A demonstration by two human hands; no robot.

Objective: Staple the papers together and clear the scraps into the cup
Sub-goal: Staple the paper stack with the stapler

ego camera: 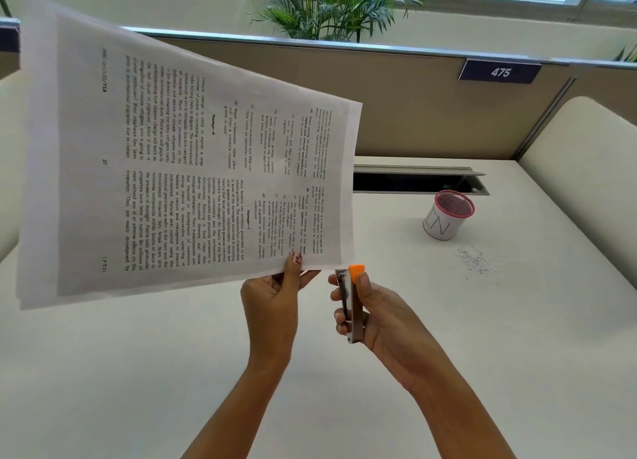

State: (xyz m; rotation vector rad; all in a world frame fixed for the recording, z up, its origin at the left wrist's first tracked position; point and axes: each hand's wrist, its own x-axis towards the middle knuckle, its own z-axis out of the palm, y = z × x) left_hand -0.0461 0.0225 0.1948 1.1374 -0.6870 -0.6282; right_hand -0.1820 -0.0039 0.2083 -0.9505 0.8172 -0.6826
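Observation:
My left hand (275, 300) holds up a stack of printed papers (179, 169) by the lower right edge, thumb on the front sheet. The sheets hang tilted in the air above the desk, text running sideways. My right hand (375, 317) grips a small metal stapler with an orange tip (351, 300), held upright just below and right of the papers' lower right corner. The stapler's jaw is close to the corner but I cannot tell if it touches. A red mesh cup wrapped in white paper (448, 215) stands at the right. Small scraps (477, 262) lie scattered in front of it.
The white desk (344, 407) stretches around both arms. A cable slot with an open lid (420, 181) runs along the back by the tan partition. A padded white divider (586, 155) borders the right side. A sign reading 475 and a potted palm sit behind.

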